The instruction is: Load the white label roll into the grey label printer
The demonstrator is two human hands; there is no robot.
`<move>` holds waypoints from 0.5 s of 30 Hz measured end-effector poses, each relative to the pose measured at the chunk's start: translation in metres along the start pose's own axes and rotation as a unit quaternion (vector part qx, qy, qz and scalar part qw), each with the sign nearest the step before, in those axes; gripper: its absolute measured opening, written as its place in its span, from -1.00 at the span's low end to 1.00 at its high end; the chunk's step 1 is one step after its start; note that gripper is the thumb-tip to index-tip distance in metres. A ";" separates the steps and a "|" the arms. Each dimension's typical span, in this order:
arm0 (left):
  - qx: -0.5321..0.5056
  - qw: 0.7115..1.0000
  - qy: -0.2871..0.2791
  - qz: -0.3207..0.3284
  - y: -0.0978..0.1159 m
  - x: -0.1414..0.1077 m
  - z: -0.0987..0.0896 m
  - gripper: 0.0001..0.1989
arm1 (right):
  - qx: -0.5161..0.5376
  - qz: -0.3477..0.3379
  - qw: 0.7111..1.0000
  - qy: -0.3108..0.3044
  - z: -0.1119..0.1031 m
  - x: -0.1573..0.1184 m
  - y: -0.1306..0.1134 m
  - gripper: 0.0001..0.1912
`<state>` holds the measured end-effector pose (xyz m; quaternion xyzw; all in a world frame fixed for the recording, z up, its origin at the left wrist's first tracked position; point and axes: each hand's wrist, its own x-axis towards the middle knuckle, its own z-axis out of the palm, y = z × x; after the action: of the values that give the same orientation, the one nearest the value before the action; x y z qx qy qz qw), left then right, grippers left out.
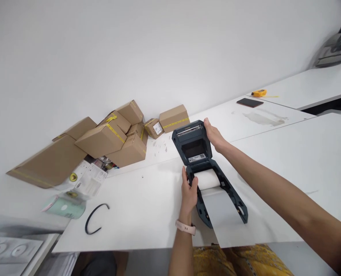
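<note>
A dark label printer (233, 191) lies on the white table with its lid (193, 143) raised. Inside sits a roll of white paper (207, 179), and a wide strip (224, 214) runs from it past the near end of the printer. My right hand (214, 136) grips the right edge of the raised lid. At the printer's left side, my left hand (190, 191), with a pink band on the wrist, holds the body near the roll, its thumb over the rim beside the paper.
Cardboard boxes (101, 140) are piled at the back left. Nearer are a green cylindrical pack (68, 207) and a black headband (86, 222). A dark phone-like slab (249, 102) and a yellow tape measure (259, 93) lie at the back right.
</note>
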<state>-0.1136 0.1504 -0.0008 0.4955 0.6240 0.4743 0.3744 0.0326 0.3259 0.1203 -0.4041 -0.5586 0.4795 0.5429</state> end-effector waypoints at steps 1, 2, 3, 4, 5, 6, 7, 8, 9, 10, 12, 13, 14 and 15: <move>0.001 1.000 -0.001 0.007 0.000 0.000 0.000 -0.21 | 0.003 0.012 1.000 -0.005 0.000 0.003 0.000 -0.26; 0.003 1.000 0.000 0.014 0.001 0.001 -0.001 -0.22 | -0.002 0.011 1.000 -0.004 0.000 0.003 -0.001 -0.28; 0.005 1.000 0.001 0.019 0.001 0.001 -0.001 -0.23 | -0.013 -0.001 1.000 0.003 -0.001 0.001 -0.001 -0.31; 0.006 1.000 0.002 0.022 0.001 0.001 -0.001 -0.24 | -0.027 -0.019 0.999 0.016 -0.004 -0.004 -0.002 -0.34; 0.008 1.000 0.005 0.023 0.002 0.001 -0.001 -0.24 | -0.040 -0.043 0.998 0.036 -0.008 -0.013 -0.001 -0.39; 0.009 1.000 0.007 0.023 0.002 0.001 -0.001 -0.25 | -0.051 -0.069 0.994 0.069 -0.013 -0.024 0.000 -0.43; 0.009 1.000 0.007 0.023 0.002 0.001 -0.001 -0.26 | -0.062 -0.091 0.989 0.102 -0.018 -0.037 0.003 -0.47; 0.009 1.000 0.006 0.023 0.003 0.001 0.000 -0.28 | -0.076 -0.114 0.982 0.133 -0.025 -0.051 0.006 -0.51; 0.010 1.000 0.005 0.024 0.002 0.001 0.000 -0.31 | -0.103 -0.133 0.974 0.149 -0.031 -0.065 0.011 -0.57; 0.012 1.000 0.005 0.026 0.002 0.002 0.000 -0.34 | -0.141 -0.144 0.974 0.104 -0.037 -0.078 0.017 -0.61; 0.020 0.999 0.007 0.033 0.000 0.004 0.001 -0.38 | -0.240 -0.164 0.954 -0.069 -0.044 -0.096 0.029 -0.67; 0.023 0.999 0.011 0.037 -0.001 0.005 0.002 -0.40 | -0.296 -0.172 0.925 -0.164 -0.044 -0.101 0.035 -0.69; 0.024 0.999 0.016 0.041 -0.002 0.006 0.002 -0.41 | -0.352 -0.181 0.885 -0.244 -0.043 -0.104 0.041 -0.68; 0.023 0.999 0.021 0.044 -0.003 0.007 0.003 -0.41 | -0.408 -0.194 0.841 -0.299 -0.040 -0.105 0.047 -0.60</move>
<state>-0.1132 0.1572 -0.0043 0.5209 0.6203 0.4859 0.3284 0.0773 0.2382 0.0496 -0.3099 -0.9057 0.1907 0.2176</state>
